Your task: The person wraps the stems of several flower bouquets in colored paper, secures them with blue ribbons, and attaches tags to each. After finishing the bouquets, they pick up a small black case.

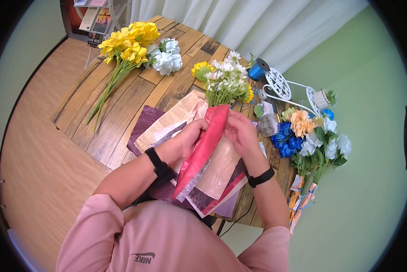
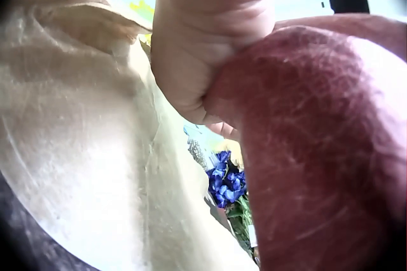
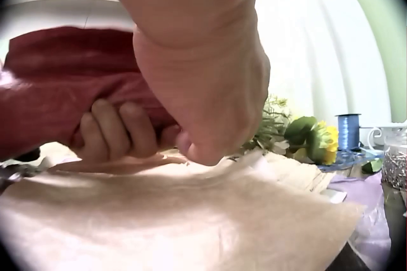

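A sheet of red wrapping paper [image 1: 202, 156], folded into a long narrow shape, slants across the middle of the head view. My left hand [image 1: 192, 137] grips its left side, and in the right wrist view the left fingers [image 3: 117, 130] curl round its lower edge. Near the upper end, my right hand [image 1: 242, 134] pinches the paper's right edge. Tan paper [image 1: 219, 170] and purple sheets [image 1: 144, 120] lie beneath. Just beyond the paper's upper end is a bunch of white daisies [image 1: 226, 79] with yellow sunflowers [image 1: 202, 71].
Yellow flowers [image 1: 133, 43] and pale blue flowers [image 1: 166, 59] lie at the table's far left. A blue ribbon spool [image 1: 258, 69], a white metal stand [image 1: 278, 86] and a jar [image 1: 268, 124] stand on the right. Wrapped bouquets with blue flowers [image 1: 286, 140] lie along the right edge.
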`<state>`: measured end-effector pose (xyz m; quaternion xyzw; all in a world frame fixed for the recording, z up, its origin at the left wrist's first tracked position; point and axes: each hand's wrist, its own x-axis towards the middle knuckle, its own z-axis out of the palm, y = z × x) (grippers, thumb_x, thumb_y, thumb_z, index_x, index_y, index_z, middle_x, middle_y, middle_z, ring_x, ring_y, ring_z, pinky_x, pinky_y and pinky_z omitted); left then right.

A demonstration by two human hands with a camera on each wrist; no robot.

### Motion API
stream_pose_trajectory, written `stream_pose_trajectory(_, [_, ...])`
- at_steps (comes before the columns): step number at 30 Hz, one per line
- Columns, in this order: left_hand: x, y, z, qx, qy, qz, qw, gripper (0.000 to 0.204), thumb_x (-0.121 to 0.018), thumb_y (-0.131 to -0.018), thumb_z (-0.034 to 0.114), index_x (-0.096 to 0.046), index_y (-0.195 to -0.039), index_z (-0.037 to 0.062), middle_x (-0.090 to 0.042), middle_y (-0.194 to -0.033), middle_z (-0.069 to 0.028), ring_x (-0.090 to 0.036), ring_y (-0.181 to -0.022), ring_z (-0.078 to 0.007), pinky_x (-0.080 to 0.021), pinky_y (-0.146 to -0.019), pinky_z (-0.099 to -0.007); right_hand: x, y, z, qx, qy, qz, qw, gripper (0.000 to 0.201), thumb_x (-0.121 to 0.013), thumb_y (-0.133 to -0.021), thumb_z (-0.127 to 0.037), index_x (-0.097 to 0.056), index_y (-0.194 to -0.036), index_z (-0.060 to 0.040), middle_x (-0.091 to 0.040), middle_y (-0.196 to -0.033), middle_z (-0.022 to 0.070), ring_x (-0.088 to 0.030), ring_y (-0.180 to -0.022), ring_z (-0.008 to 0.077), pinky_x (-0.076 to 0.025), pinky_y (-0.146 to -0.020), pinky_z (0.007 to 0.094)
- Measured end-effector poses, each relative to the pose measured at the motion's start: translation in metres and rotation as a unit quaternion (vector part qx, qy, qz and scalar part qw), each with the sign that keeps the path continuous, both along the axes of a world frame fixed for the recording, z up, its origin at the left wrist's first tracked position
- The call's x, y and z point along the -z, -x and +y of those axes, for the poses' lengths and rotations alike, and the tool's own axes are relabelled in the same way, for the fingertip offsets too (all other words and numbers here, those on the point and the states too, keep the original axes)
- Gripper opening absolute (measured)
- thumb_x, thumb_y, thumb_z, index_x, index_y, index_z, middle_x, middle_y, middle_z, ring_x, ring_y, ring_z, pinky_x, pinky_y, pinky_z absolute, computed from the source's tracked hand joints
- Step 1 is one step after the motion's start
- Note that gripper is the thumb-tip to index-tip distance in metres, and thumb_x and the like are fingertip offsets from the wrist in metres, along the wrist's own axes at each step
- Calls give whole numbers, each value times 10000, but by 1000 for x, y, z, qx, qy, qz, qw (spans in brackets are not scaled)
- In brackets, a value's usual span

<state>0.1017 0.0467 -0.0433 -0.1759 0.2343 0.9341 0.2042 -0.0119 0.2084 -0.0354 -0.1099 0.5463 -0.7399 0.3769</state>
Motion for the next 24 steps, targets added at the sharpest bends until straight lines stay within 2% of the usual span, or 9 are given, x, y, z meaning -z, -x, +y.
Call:
stream_pose_trajectory(1, [-6, 0, 3, -32, 5, -33, 999, 216, -454, -861, 221, -606, -917, 77, -626, -761, -41, -585, -604, -158, -490, -537, -291, -7, -9, -3, 1, -1, 3, 1000, 312, -585, -910, -77, -548, -1215, -18, -661, -1013, 68, -652, -799, 185, -519, -738, 309])
stream_pose_trajectory(2, [9, 0, -5, 25, -11, 70, 997, 214, -489, -906, 266, -605, -892, 86, -629, -746, -34, -595, -596, -146, -486, -515, -280, -19, -26, -10, -1, -32, -39, 999, 244, -584, -914, -87, -573, -1153, -37, -652, -974, 46, -638, -782, 162, -505, -704, 289])
stream_pose_trajectory(5, [26, -5, -6, 18, -4, 134, 991, 272, -517, -947, 341, -606, -862, 98, -622, -725, -22, -593, -577, -138, -475, -494, -262, -16, -31, -8, -27, -61, -50, 997, 151, -599, -929, -163, -608, -1053, -77, -642, -930, 9, -614, -769, 116, -480, -657, 257])
stream_pose_trajectory(8, [38, 4, -3, 10, 21, 123, 992, 315, -519, -964, 388, -622, -884, 101, -621, -728, -9, -585, -571, -113, -459, -485, -230, -14, -25, -4, 82, -125, -4, 989, 186, -607, -942, -250, -614, -1030, -87, -658, -967, 16, -624, -793, 115, -487, -662, 264])
stream_pose_trajectory(13, [9, -8, 3, 15, 59, 40, 997, 294, -535, -976, 377, -637, -934, 104, -626, -745, 14, -593, -585, -81, -455, -500, -180, -24, -32, -18, 29, -134, -77, 987, 275, -608, -942, -349, -626, -1044, -94, -685, -951, 22, -630, -758, 106, -460, -571, 228])
stream_pose_trajectory(16, [50, -13, 4, 43, -16, 208, 977, 340, -519, -985, 403, -642, -1023, 88, -643, -808, 0, -619, -669, -80, -502, -556, -216, -10, -31, -23, -41, -67, -118, 990, 276, -592, -955, -330, -634, -1103, -101, -699, -1001, 40, -654, -794, 109, -532, -659, 268])
stream_pose_trajectory(19, [45, -13, -1, 25, -33, 206, 978, 331, -521, -987, 380, -632, -1057, 77, -648, -849, -18, -628, -709, -95, -511, -594, -226, 4, -14, -15, -159, -52, -116, 979, 279, -598, -947, -310, -639, -1092, -75, -705, -978, 70, -676, -754, 135, -554, -632, 267])
stream_pose_trajectory(23, [31, -13, -10, -3, -65, 199, 978, 322, -525, -991, 335, -613, -1124, 54, -658, -930, -53, -645, -791, -124, -531, -668, -246, 0, -18, -22, -153, -75, -122, 978, 260, -593, -942, -270, -648, -1075, -54, -709, -968, 81, -691, -721, 154, -564, -599, 263])
stream_pose_trajectory(24, [28, -14, -13, -12, -74, 196, 978, 323, -526, -992, 323, -608, -1140, 48, -660, -950, -62, -649, -811, -132, -536, -687, -251, 1, -24, -28, -81, -107, -122, 983, 254, -590, -936, -247, -652, -1078, -45, -707, -987, 87, -693, -768, 162, -569, -647, 279])
